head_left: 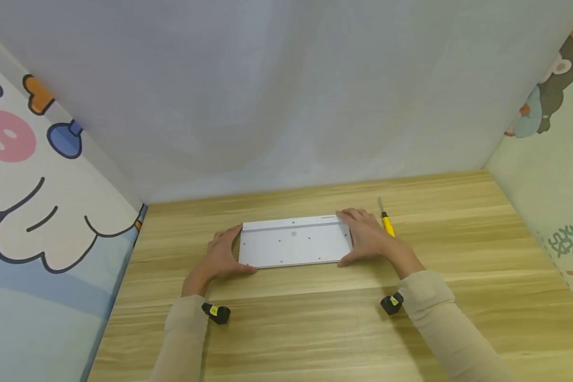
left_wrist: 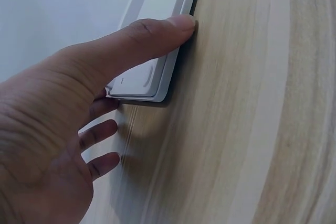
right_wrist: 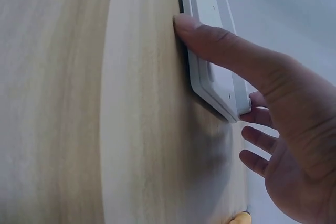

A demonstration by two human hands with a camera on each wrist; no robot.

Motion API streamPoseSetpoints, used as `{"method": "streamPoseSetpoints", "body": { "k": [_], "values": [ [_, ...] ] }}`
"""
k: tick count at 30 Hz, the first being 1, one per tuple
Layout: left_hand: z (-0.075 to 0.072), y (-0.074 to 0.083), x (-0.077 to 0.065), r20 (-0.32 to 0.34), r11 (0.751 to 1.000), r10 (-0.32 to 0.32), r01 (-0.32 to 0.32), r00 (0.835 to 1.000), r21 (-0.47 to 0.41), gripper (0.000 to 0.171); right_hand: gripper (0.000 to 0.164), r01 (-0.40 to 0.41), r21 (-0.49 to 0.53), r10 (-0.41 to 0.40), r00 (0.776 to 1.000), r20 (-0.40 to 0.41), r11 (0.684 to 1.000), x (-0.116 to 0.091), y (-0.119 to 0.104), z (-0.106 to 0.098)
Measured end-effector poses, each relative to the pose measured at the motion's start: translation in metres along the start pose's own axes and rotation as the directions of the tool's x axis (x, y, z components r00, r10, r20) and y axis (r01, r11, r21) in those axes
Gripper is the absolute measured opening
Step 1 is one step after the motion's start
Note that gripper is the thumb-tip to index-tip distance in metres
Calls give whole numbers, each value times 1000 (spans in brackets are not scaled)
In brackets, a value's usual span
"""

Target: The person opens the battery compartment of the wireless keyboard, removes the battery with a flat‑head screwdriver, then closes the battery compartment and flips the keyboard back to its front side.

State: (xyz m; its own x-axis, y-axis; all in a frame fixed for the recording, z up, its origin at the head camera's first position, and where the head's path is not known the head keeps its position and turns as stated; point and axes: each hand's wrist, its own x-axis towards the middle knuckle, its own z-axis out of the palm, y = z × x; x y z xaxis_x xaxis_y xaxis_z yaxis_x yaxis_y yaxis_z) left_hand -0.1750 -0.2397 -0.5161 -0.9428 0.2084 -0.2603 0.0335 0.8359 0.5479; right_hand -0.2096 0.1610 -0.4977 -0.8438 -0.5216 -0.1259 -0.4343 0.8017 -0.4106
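Note:
A white keyboard [head_left: 296,244] lies with its screw-dotted underside up, a raised bar running along its far side. My left hand [head_left: 222,257] grips the left end, thumb on the near edge and fingers at the far corner. At the other end my right hand [head_left: 365,239] holds it the same way. In the left wrist view the left thumb [left_wrist: 157,32] crosses the keyboard [left_wrist: 142,77], with the lower fingers spread off its end. The right wrist view has the thumb [right_wrist: 210,40] pressed along the near edge of the keyboard [right_wrist: 220,85].
A screwdriver [head_left: 387,223] with a yellow handle lies just beyond my right hand, its shaft pointing away. The wood-grain table [head_left: 305,329] meets a grey wall [head_left: 286,106] at the back. Printed panels stand at left [head_left: 52,212] and right [head_left: 544,201].

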Motion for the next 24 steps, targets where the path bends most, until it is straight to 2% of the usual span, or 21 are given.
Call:
{"method": "streamPoseSetpoints", "body": {
  "k": [8, 17, 24],
  "values": [
    [1, -4, 2, -12, 1000, 20, -20, 1000, 10, 126, 130, -16, 27, 17, 1000, -14, 1000, -2, 0, 3],
    [-4, -2, 3, 6, 1000, -2, 2, 1000, -25, 128, 130, -17, 51, 18, 1000, -24, 999, 1, 2, 6],
    [-8, 0, 7, -8, 1000, 5, -5, 1000, -2, 127, 130, -5, 43, 6, 1000, -26, 999, 4, 2, 6]
  ]
}}
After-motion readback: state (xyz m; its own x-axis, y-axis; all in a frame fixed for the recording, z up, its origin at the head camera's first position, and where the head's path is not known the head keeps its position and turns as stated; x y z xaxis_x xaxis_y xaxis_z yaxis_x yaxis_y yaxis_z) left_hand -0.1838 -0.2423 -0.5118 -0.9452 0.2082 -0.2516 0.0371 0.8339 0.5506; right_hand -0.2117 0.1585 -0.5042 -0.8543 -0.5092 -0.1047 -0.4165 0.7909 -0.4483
